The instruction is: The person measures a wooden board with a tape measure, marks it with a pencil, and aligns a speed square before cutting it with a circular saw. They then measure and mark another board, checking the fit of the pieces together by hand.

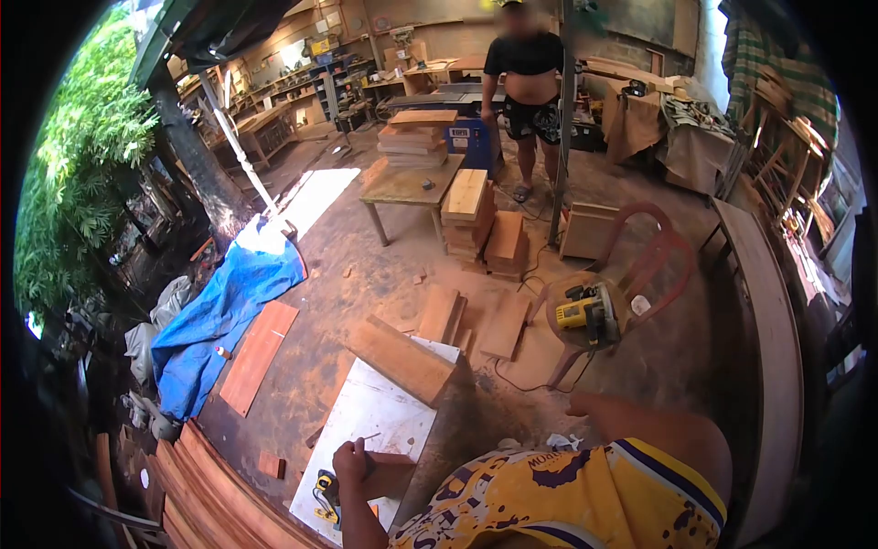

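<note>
My left hand [349,464] is closed over the white-topped work surface [391,407], a thin pencil-like stick [371,436] poking out at its fingers. Right beside that hand lies a short brown wood piece [390,474]. A small yellow-and-black tool [326,496] rests on the white top, just left of my wrist. Across the far end of the surface lies a wide wooden board [402,359]. My right hand [583,403] is out to the right, in front of my yellow jersey and near the red chair; its fingers are too indistinct to tell their pose.
A yellow circular saw [585,314] with a cord sits on the red plastic chair [645,242]. Boards [471,210] are stacked by a low table [412,180]. Long planks [215,489] lie lower left, near a blue tarp [219,320]. A person [525,82] stands at the back.
</note>
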`<action>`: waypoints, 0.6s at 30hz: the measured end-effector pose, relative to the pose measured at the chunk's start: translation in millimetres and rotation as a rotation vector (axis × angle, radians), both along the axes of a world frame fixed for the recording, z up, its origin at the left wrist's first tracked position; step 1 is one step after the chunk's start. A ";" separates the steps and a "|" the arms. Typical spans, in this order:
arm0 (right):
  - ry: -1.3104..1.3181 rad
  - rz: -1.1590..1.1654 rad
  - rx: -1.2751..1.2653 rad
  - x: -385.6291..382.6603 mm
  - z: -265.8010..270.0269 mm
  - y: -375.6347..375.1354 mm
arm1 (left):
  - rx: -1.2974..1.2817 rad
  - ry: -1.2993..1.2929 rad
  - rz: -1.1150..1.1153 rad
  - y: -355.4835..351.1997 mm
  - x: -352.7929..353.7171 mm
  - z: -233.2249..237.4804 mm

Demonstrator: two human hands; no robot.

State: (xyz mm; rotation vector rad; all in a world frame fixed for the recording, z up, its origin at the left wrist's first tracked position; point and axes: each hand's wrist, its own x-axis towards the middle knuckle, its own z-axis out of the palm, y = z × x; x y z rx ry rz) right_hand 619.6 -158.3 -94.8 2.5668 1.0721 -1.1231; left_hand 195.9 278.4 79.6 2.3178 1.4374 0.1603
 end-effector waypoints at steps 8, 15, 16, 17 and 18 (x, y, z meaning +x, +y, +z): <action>-0.016 -0.074 -0.021 2.6 -38.1 -68.7 | -0.011 0.080 0.040 0.6 10.5 -12.0; 0.165 -0.048 0.291 -58.7 37.4 63.2 | -0.097 0.102 -0.053 14.1 6.3 -17.6; 0.173 -0.090 0.305 -62.4 22.3 78.8 | -0.099 0.095 -0.053 12.3 7.6 -15.5; 0.184 -0.129 0.318 -65.5 8.3 95.6 | -0.124 0.078 -0.052 8.4 8.6 -9.9; 0.183 -0.125 0.316 -68.3 7.4 111.1 | -0.148 0.062 -0.049 5.4 6.5 -4.4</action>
